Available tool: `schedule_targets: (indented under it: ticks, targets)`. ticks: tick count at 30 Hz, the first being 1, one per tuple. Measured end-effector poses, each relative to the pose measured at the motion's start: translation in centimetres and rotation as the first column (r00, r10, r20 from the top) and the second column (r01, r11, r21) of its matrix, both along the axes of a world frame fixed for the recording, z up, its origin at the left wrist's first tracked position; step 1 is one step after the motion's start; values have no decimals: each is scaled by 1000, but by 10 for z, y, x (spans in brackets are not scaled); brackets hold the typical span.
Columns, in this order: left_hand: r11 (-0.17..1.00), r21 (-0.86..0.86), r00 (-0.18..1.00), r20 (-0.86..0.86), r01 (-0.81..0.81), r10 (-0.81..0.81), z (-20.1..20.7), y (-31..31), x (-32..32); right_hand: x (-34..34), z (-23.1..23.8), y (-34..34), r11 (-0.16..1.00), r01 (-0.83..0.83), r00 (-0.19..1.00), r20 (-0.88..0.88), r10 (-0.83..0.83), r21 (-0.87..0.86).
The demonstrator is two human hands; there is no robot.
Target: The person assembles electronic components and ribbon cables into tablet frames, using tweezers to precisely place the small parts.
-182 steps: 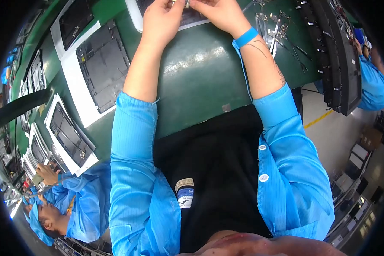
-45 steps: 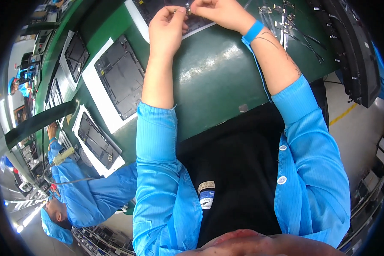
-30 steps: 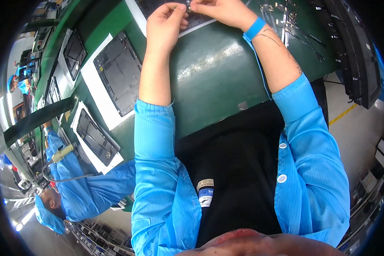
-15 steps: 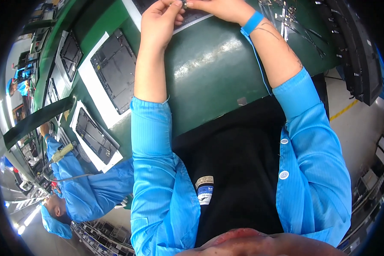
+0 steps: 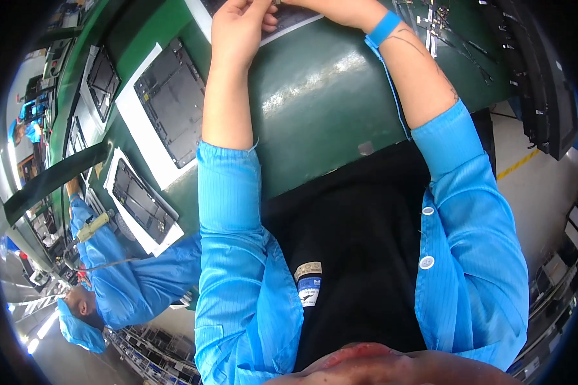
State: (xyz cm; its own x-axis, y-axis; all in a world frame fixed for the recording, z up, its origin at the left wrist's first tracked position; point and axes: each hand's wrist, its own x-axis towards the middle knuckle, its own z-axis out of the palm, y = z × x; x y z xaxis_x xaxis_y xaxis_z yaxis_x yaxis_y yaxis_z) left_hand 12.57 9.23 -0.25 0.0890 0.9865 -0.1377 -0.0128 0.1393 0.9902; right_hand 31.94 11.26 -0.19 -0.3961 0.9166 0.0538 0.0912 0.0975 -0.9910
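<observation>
At the top edge my left hand (image 5: 237,25) is closed, its fingers curled and the thumb pressed in. My right hand (image 5: 347,9) reaches in from the right and meets it there, fingertips mostly cut off by the frame. Between the two hands a tiny part shows, too small to name. Under them lies a dark flat device panel (image 5: 290,25) on a white sheet, only its near end in view. A blue wrist strap (image 5: 384,28) with a cord circles my right wrist.
The green table (image 5: 321,122) carries another dark panel (image 5: 171,102) on white paper to the left, with smaller panels (image 5: 141,199) beyond. Thin cables (image 5: 446,29) lie at the upper right. Black equipment (image 5: 542,83) stands at the right. A co-worker in blue (image 5: 131,282) sits at the left.
Both hands have shifted slightly up, so more of the fingers is out of frame. The co-worker's head and arm have moved a little.
</observation>
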Motion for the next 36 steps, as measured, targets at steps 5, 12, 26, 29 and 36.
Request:
schedule_targets:
  ticks: [5, 12, 26, 29, 36]
  targets:
    - [1000, -15, 1000, -21, -7, 6, -1, -3, -3, -3, -2, -3, 990, -17, 996, -90, 4, -140]
    - [997, 67, 998, 54, 36, -40, -17, 2, -6, -1, -12, 1, 990, -37, 986, -166, 14, -139]
    - [997, 63, 998, 56, 38, -42, -15, 0, -7, -1, -16, 4, 992, -43, 990, -140, 26, -117]
    - [998, 53, 998, 48, 39, -41, -16, 0, -8, -2, -15, 2, 993, -34, 993, -113, 21, -114]
    - [997, 68, 999, 25, 46, -48, -17, -1, -9, -2, -14, 1, 994, -30, 995, -102, 19, -108]
